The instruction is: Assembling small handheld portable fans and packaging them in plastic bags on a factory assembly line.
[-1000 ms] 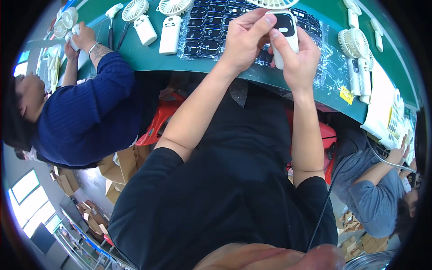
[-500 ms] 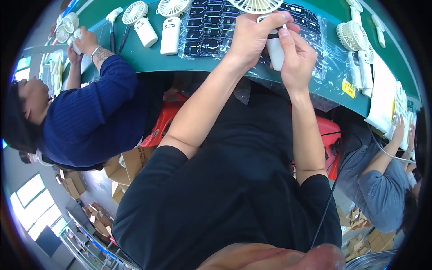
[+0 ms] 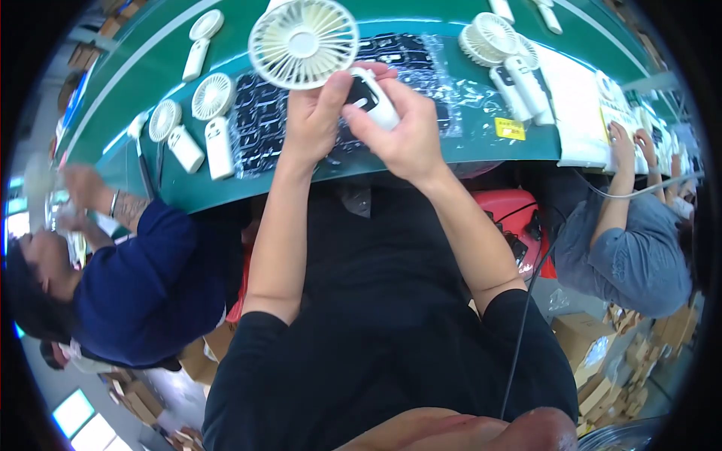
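Note:
A white handheld fan (image 3: pixel 303 43) is up over the green workbench, its round grille facing me. My left hand (image 3: pixel 314 124) is closed just below the grille, thumb raised along the handle's side. My right hand (image 3: pixel 406 131) wraps the white handle (image 3: pixel 383 111), which has a glossy black panel, with the thumb resting near that panel. The joint between grille and handle is hidden behind my fingers. Beneath and behind my hands lie rows of black parts (image 3: pixel 259 124) in clear plastic.
White fans (image 3: pixel 213 96) lie to the left, beside a dark-handled tool (image 3: pixel 143 154). More fans (image 3: pixel 492 37) are stacked on the right, near a yellow label (image 3: pixel 510 128) and a white sheet (image 3: pixel 575 113). Co-workers sit on both sides: a blue sleeve (image 3: pixel 143 263) left, a grey one (image 3: pixel 639 259) right.
My view has shifted, so the bench sits differently in it. The fan and both hands appear farther left; the grille now shows whole and the black panel is turned into view.

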Available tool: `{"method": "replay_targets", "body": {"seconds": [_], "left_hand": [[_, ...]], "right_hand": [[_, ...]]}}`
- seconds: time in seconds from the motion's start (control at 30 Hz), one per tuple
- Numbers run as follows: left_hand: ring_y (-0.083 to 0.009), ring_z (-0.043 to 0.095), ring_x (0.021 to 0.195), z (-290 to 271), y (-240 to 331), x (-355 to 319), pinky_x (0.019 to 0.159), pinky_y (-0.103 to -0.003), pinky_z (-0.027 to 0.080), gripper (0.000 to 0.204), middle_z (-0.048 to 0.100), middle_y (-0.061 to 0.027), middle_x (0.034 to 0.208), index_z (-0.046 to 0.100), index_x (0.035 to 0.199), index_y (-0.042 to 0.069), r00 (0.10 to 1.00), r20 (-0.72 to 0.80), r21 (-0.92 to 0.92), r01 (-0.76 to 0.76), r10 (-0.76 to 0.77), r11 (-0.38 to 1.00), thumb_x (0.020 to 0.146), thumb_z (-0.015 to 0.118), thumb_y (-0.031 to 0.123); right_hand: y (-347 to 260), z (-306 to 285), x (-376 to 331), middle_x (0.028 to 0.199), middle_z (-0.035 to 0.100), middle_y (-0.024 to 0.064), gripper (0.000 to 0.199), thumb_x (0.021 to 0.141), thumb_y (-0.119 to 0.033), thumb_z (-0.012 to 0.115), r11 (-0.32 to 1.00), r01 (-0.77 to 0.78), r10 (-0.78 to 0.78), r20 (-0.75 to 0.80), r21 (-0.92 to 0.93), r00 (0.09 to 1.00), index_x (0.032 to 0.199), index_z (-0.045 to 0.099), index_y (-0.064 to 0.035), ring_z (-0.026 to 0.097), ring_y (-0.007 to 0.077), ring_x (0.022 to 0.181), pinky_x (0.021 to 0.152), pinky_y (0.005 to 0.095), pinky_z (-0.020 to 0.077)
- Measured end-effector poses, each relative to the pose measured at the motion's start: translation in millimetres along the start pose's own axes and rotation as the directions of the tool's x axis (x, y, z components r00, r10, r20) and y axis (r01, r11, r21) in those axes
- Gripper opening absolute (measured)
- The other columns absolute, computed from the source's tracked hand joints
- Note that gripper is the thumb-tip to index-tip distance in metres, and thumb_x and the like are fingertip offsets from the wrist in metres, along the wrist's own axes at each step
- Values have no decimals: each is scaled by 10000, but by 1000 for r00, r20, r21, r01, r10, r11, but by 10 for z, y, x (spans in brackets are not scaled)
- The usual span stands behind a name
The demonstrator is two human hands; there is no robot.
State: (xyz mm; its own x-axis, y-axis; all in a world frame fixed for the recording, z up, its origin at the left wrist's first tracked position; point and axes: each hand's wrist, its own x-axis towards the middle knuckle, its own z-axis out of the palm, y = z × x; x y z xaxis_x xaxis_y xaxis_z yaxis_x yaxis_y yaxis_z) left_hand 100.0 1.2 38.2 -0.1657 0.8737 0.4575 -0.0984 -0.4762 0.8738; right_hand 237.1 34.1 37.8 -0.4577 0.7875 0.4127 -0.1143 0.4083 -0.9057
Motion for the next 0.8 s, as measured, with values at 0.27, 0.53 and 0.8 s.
{"method": "replay_targets", "body": {"seconds": [0.27, 0.53, 0.8], "left_hand": [[-215, 690, 991, 236, -26, -26, 882, -341, 548, 359, 722, -147, 1052, 661, 1157, -50, 988, -82, -168, 114, -129, 979, 1042, 500, 250], [-225, 689, 987, -54, 136, -213, 880, -333, 540, 295, 714, -157, 1053, 643, 1144, -56, 992, 72, 411, 66, -105, 909, 1028, 511, 180], [-151, 675, 690, -511, 224, -530, 668, -275, 554, 228, 703, -97, 805, 681, 981, -37, 943, -323, -6, 78, -75, 997, 1002, 551, 149]], "right_hand": [[-148, -1028, 123, 832, 676, 26, 267, 892, -276, 743, 967, -216, 187, -198, -138, 962, 1022, 712, -45, 603, 64, 709, 625, 221, 477], [1225, -4119, 321, 820, 686, 257, 747, 885, -632, 561, 229, -556, 246, -506, -799, 827, 1025, 704, 87, 665, 383, 839, 847, 431, 490], [660, -2774, 433, 1208, 629, 278, 642, 928, -537, 581, 279, -87, 119, -56, -956, 991, 1292, 624, -9, 609, 385, 1111, 994, 436, 440]]}}
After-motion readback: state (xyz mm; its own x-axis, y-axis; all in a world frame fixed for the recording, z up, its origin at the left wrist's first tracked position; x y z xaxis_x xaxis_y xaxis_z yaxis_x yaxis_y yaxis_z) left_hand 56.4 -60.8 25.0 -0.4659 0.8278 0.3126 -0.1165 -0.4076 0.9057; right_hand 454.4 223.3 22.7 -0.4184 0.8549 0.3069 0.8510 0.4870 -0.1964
